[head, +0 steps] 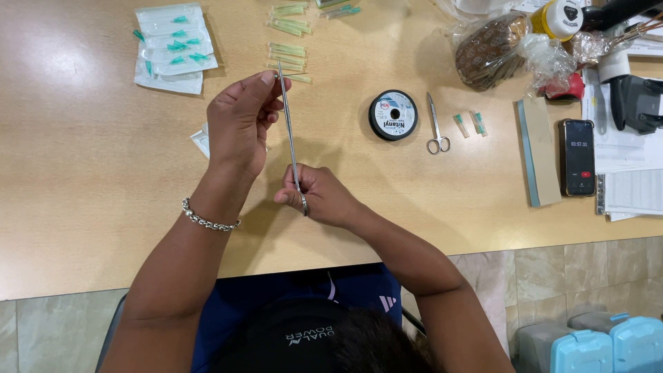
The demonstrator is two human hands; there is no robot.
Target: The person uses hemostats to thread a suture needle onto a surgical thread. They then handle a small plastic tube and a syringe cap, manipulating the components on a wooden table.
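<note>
Head view, looking down on a pale wooden tabletop (90, 166).

Hands: the right hand (323, 197) is closed around the ring handles of long, thin metal forceps (289, 131), fingers curled in, a finger through one ring. It sits near the tabletop's near edge, about midway along. The left hand (238, 121) is raised just beyond it, fingers bunched and pinched together at the forceps' far tip. Whether something small is held in that pinch cannot be told. A silver chain bracelet (207, 220) sits on the left wrist.

The forceps run almost straight from the right hand away toward the far edge, tip ending at the left fingertips.

Around them:
- Far left corner: a stack of clear blister packs with green-capped parts (173, 45).
- Far edge, centre: several small packets with pale green contents (287, 52), laid in loose rows just beyond the forceps' tip.
- A small white packet (200, 140) lies partly hidden under the left hand.
- Right of the hands, well apart: a black spool of line (392, 115) lying flat; just beside it small silver scissors (436, 128); then two short green-tipped pieces (469, 124).
- Further right: a long tan block with a blue edge (540, 152), and a black phone (577, 157) with a lit screen next to it.
- Far right corner: a brown item in a clear bag (492, 50), crumpled clear wrap, a yellow-lidded jar (558, 18), papers.

Below the near edge: tiled floor, and light blue cases (608, 349) at lower right.
</note>
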